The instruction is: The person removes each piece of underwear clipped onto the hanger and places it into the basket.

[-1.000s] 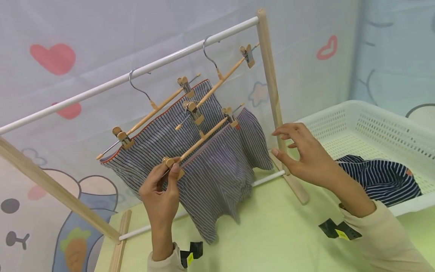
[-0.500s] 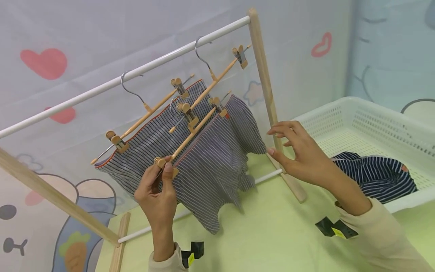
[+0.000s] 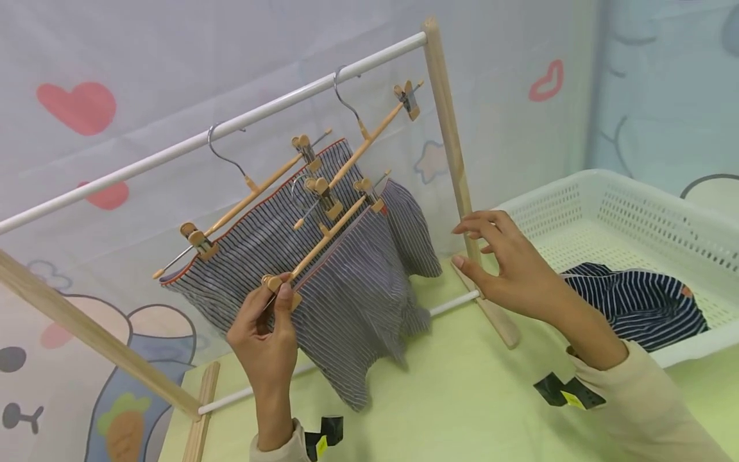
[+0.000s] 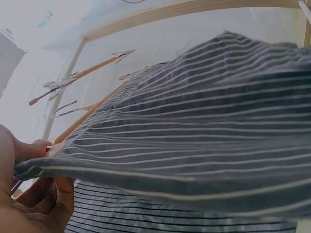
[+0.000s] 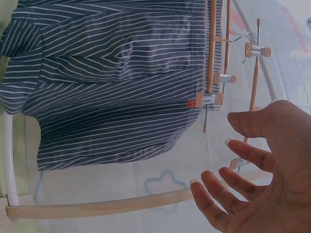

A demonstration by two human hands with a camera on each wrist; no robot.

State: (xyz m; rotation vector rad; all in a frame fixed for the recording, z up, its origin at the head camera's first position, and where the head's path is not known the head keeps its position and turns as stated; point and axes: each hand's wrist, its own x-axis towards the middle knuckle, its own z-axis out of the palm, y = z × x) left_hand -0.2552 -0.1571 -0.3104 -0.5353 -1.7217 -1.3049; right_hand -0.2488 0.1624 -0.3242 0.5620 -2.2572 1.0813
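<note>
Right of the rack (image 3: 314, 94) runs the basket's rim (image 3: 701, 346); a gap parts our loose right hand (image 3: 516, 269) from the shorts (image 3: 358, 301), hung in front of the rack from the hanger (image 3: 339, 227) our left hand (image 3: 265, 343) pinches

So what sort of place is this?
Probably a mock laundry corner set up indoors: a clothes rack with clip hangers, a white basket holding striped clothing, and a cartoon-printed sheet behind them.

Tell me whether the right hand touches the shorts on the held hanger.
Apart: the right wrist view shows pale backdrop between the right hand and the shorts.
</note>
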